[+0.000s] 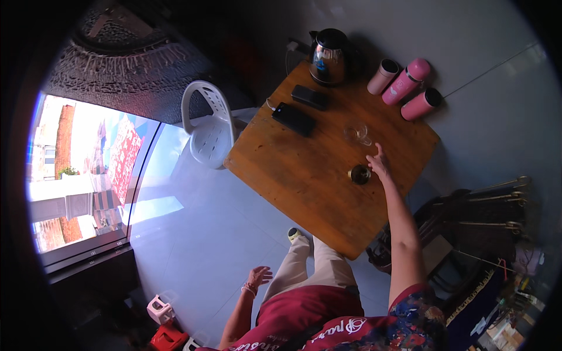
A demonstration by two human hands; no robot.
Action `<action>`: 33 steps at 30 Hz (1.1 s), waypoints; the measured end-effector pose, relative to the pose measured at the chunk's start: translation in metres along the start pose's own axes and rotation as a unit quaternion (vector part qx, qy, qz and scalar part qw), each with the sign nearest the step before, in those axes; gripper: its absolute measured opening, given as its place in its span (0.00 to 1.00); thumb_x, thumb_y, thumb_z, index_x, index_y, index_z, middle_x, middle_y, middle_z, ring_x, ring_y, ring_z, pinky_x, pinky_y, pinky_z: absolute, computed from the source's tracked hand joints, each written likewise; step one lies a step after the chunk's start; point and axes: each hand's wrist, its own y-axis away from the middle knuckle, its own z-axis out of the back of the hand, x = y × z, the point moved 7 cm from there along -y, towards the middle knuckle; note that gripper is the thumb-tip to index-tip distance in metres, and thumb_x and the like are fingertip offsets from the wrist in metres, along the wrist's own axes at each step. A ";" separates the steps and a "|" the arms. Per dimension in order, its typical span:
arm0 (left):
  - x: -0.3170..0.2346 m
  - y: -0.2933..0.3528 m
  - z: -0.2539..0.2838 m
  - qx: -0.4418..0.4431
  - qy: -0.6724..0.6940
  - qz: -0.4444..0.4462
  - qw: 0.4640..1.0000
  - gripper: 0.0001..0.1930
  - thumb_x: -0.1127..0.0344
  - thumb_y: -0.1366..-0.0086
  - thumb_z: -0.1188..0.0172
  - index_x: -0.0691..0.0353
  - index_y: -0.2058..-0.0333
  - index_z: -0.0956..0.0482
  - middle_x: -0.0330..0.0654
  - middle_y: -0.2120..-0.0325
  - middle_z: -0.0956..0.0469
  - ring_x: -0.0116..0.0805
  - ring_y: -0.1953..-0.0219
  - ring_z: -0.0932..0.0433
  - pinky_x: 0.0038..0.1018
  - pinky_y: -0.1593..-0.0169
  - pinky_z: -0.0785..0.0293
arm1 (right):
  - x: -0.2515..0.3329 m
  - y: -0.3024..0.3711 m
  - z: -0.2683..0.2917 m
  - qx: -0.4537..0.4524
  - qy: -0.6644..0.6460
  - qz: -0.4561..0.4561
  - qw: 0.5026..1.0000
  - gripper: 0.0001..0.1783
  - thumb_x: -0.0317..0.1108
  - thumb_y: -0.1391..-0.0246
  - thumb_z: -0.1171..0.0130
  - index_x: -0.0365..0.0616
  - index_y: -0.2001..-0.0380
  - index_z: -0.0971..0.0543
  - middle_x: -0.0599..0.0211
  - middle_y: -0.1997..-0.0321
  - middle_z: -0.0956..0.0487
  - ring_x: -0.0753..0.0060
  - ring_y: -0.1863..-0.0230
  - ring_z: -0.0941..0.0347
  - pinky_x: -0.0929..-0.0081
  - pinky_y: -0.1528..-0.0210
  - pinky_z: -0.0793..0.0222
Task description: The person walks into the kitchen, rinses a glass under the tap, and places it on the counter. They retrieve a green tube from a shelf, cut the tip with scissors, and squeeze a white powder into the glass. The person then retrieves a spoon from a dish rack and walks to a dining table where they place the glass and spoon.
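Observation:
My right hand reaches over the right side of the wooden table, its fingers stretched and apart, with nothing seen in it. Just beyond its fingertips sits a small clear glass cup with a handle. Close beside the hand, on its left, is a small round vessel with dark contents; I cannot tell whether the hand touches it. Down by my leg hangs my left hand, bracelets at its wrist, fingers loosely extended and holding nothing.
An electric kettle stands at the table's far corner. Three pink bottles line the far right edge. A black phone and a dark case lie left of centre. A white plastic chair stands left of the table.

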 end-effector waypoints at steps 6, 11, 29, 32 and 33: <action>-0.020 0.008 -0.015 -0.013 -0.004 0.030 0.999 0.18 0.56 0.40 0.48 0.64 0.58 0.27 0.46 0.66 0.23 0.37 0.65 0.22 0.29 0.62 0.26 | 0.010 -0.054 -0.008 0.088 -0.036 -0.035 0.995 0.22 0.44 0.54 0.40 0.44 0.58 0.29 0.70 0.77 0.25 0.80 0.79 0.27 0.83 0.81 0.33; -0.057 0.003 -0.016 -0.007 -0.010 0.008 1.000 0.19 0.56 0.39 0.49 0.65 0.56 0.28 0.46 0.64 0.23 0.36 0.64 0.23 0.30 0.60 0.27 | 0.026 -0.048 -0.024 0.174 -0.081 -0.041 0.981 0.16 0.46 0.51 0.42 0.44 0.70 0.26 0.76 0.79 0.28 0.85 0.80 0.30 0.86 0.82 0.35; -0.190 -0.133 0.124 0.062 -0.348 -0.018 0.935 0.14 0.59 0.40 0.49 0.59 0.59 0.27 0.44 0.67 0.22 0.39 0.65 0.22 0.34 0.63 0.27 | 0.060 0.333 -0.070 -0.161 -0.375 -0.108 0.907 0.15 0.44 0.46 0.46 0.43 0.72 0.27 0.74 0.81 0.28 0.84 0.79 0.31 0.85 0.77 0.35; -0.242 -0.137 0.133 0.019 -0.412 -0.072 0.908 0.13 0.60 0.41 0.50 0.60 0.60 0.28 0.45 0.69 0.22 0.38 0.67 0.22 0.34 0.65 0.27 | 0.047 0.420 -0.101 -0.196 -0.353 -0.136 0.905 0.15 0.43 0.45 0.48 0.43 0.77 0.28 0.73 0.83 0.29 0.83 0.80 0.31 0.83 0.76 0.36; -0.253 -0.152 0.136 0.027 -0.405 -0.058 0.912 0.13 0.60 0.41 0.50 0.61 0.60 0.29 0.45 0.69 0.23 0.39 0.68 0.22 0.34 0.66 0.27 | 0.046 0.449 -0.107 -0.202 -0.339 -0.148 0.907 0.16 0.43 0.44 0.51 0.43 0.79 0.29 0.72 0.83 0.29 0.81 0.80 0.31 0.83 0.75 0.36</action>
